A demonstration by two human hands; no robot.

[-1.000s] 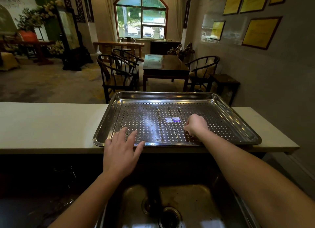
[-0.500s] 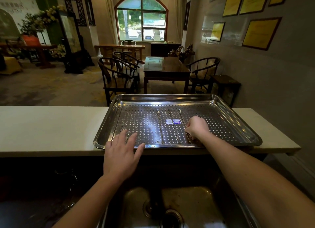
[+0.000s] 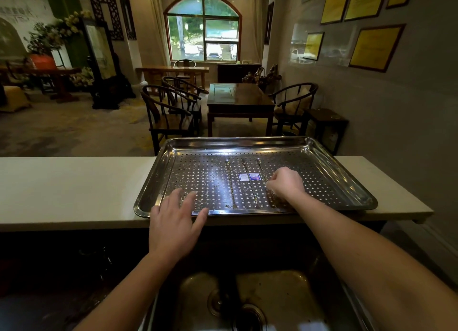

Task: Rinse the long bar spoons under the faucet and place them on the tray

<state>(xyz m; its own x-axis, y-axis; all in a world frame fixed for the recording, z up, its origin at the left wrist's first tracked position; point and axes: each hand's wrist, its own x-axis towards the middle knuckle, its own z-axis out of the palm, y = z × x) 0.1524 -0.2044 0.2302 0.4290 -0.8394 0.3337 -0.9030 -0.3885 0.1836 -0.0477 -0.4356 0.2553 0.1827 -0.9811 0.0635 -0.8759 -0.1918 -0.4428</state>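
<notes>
A perforated steel tray (image 3: 347, 182) is set on the pale counter (image 3: 74, 187), right of centre. Its near rim is run almost along the counter's near edge, and its far rim appears to be carried just past the far edge. A wide stretch of counter is seen to the left of the tray; only a short strip is left between the tray's right rim and the counter's right end, close to the wall (image 3: 401, 137).

Three long bar spoons (image 3: 231, 184) are laid on the tray floor, side by side but apart, each run from far to near, bowls at the far end. A small sticker (image 3: 249, 177) is seen between the middle and rightmost spoons.

The left grip (image 3: 173, 221) is spread, fingers straight, and is held over the tray's near-left rim, well left of the leftmost spoon, with a band of perforated floor between. The right grip (image 3: 287, 182) is curled, fingertips turned down onto the rightmost spoon (image 3: 259, 162); whether that spoon is pinched cannot be told. A broad area of tray floor is seen right of it.

Below the counter's near edge, the sink (image 3: 292, 288) is seen between the forearms.
</notes>
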